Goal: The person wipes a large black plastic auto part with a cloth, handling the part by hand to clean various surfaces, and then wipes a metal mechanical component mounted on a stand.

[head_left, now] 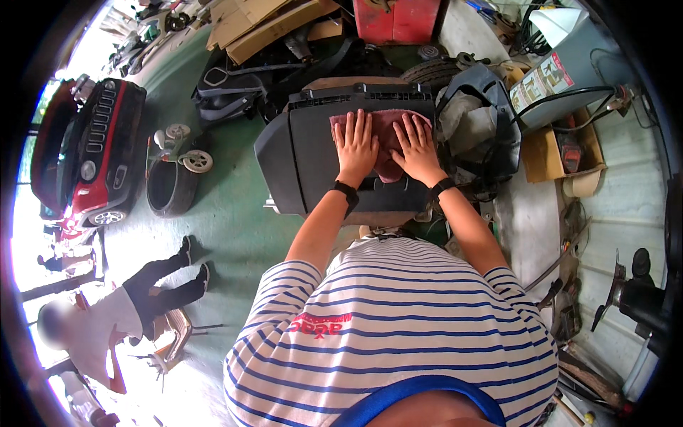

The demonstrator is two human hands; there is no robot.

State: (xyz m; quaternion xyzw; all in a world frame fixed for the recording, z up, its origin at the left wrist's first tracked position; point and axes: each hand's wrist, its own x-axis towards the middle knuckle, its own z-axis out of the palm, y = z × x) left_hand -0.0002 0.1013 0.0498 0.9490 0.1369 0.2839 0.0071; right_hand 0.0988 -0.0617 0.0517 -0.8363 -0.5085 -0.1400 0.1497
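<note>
Both my hands lie flat on a dusky red cloth (388, 135), which is spread over a large dark grey plastic panel (313, 160). My left hand (357, 148) has its fingers stretched out and pointing away from me, on the cloth's left part. On the cloth's right part rests my right hand (418, 153), fingers spread and angled a little to the left. A fold of cloth shows between the two hands and hangs toward me. The panel looks like a vehicle trim part, with clips along its far edge. Each wrist wears a dark band.
Black plastic parts (231, 85) and flat cardboard (270, 28) lie beyond the panel. At right stand a grey-blue container (569, 78) and an open cardboard box (544, 153). A tyre (171, 188), a red vehicle (99, 156) and a seated person (107, 320) are at left.
</note>
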